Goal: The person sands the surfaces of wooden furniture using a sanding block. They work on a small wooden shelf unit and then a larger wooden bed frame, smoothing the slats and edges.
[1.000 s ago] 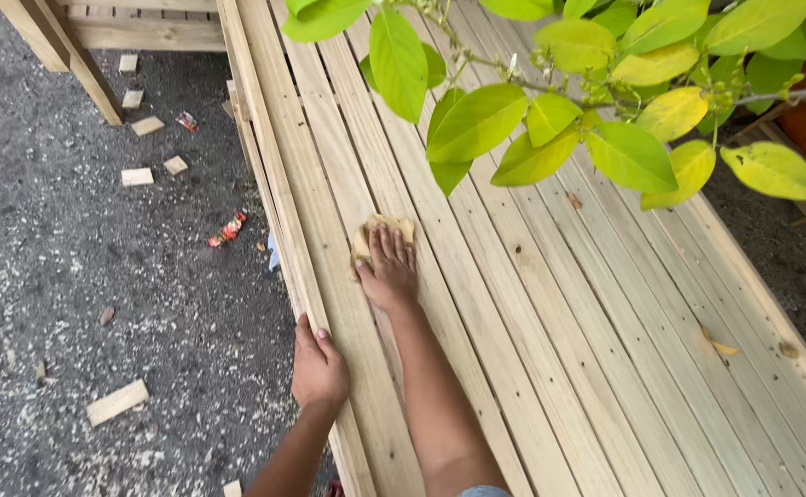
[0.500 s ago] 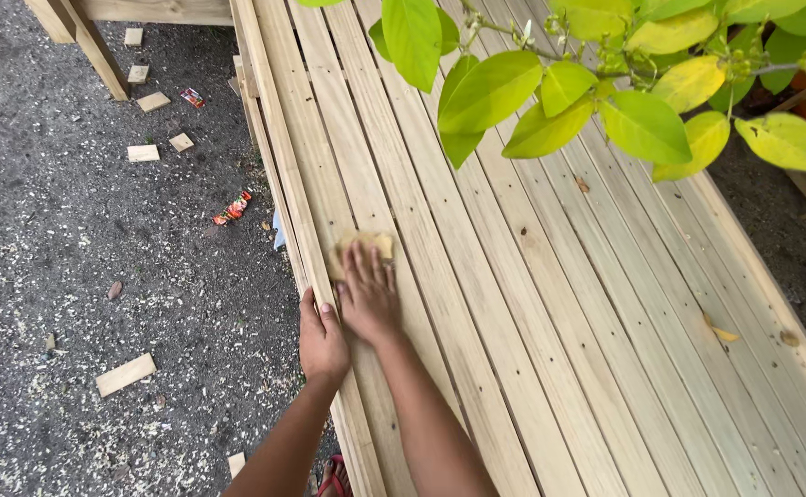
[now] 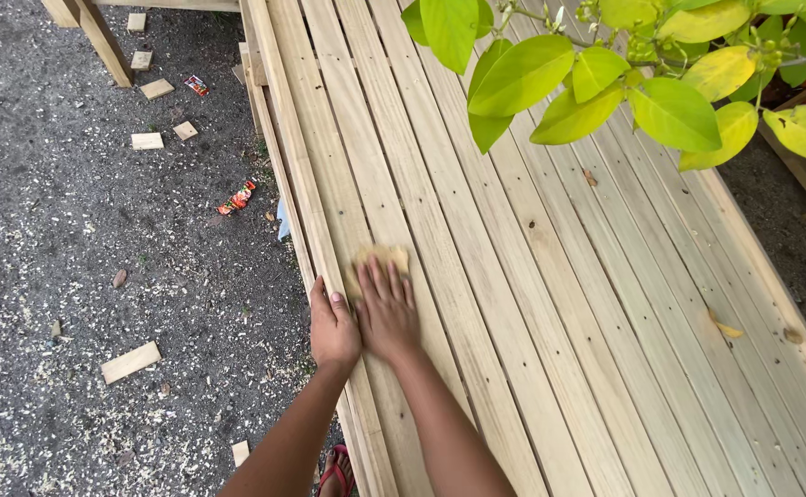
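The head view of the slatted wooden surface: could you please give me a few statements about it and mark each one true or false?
1. The right hand presses flat on a tan sanding pad. True.
2. The left hand hangs free in the air. False: it grips the near edge of the slatted wooden surface.
3. Green leaves hang over the slats. True.
4. The gravel ground holds only sawdust. False: small wood offcuts and a red wrapper lie there too.
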The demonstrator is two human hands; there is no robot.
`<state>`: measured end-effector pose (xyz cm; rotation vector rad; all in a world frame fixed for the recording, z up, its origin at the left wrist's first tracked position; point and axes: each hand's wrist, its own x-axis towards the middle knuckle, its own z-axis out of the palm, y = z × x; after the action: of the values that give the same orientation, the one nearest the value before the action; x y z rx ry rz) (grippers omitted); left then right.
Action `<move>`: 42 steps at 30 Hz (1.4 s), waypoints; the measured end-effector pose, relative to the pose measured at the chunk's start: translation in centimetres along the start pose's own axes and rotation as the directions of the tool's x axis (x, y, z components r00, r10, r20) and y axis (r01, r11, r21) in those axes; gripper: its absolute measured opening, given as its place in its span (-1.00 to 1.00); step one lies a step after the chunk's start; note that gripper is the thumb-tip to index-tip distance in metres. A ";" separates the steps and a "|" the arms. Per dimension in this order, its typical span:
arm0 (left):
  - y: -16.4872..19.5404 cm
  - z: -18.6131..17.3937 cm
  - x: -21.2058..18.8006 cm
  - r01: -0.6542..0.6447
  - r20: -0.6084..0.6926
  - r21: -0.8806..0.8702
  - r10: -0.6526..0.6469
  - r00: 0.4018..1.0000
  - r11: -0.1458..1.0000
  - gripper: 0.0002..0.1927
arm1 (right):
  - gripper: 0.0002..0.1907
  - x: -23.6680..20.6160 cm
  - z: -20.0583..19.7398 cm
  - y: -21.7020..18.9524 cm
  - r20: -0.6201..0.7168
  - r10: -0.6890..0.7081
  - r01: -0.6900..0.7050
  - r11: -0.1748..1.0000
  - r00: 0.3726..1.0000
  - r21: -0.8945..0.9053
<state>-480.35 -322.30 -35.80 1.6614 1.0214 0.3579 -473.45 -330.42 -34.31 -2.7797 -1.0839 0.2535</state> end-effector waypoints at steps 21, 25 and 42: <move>2.1 0.5 0.7 0.003 -0.001 0.076 -0.003 1.000 0.997 -0.41 | -0.32 -17.4 1.4 2.1 0.131 0.090 -0.085 0.996 0.987 -0.040; 2.2 -0.3 0.5 0.057 0.136 0.265 -0.096 0.986 0.962 -0.38 | -0.31 -5.2 0.5 1.5 0.028 0.139 -0.140 0.990 0.990 0.014; -5.6 2.4 -14.2 -0.108 -0.074 -0.028 0.105 0.992 0.994 -0.40 | -0.33 -42.0 1.2 0.8 0.139 0.202 -0.215 0.973 0.969 0.089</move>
<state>-489.44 -334.54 -37.96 1.6885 0.9770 0.5056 -503.58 -359.52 -31.34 -2.8162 -0.7759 0.5057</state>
